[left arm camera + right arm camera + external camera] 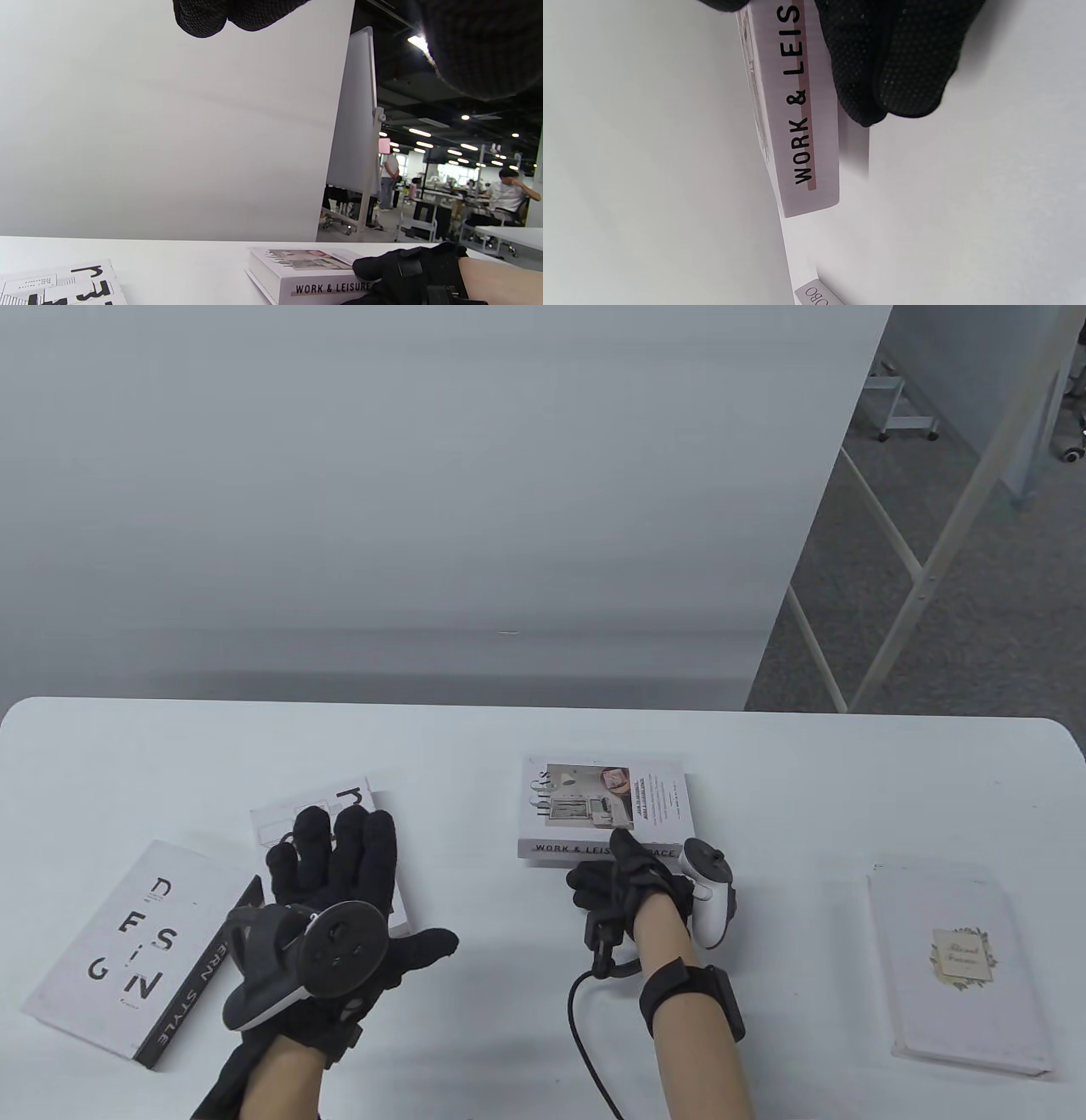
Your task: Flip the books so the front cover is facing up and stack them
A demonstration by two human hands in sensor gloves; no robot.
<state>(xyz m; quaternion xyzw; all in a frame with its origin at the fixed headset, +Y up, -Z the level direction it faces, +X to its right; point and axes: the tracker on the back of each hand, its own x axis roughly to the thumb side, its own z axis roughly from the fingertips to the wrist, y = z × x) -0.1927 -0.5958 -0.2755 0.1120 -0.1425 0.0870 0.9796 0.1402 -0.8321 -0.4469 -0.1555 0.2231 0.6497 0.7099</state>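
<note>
Right hand (632, 882) grips the spine edge of the Work & Leisure book (604, 808) (centre frame); left hand (339, 857) hovers spread, grasping nothing. Likely next: carry it onto a stack.

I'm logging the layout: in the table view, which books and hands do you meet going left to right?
DESIGN book → left hand, resting on a white book → WORK & LEISURE book, right hand at its spine → cream-label book.

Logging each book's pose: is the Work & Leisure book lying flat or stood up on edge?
Lying flat. The Work & Leisure book shows its illustrated cover upward, spine toward the right hand, whose fingers touch the spine.
</note>
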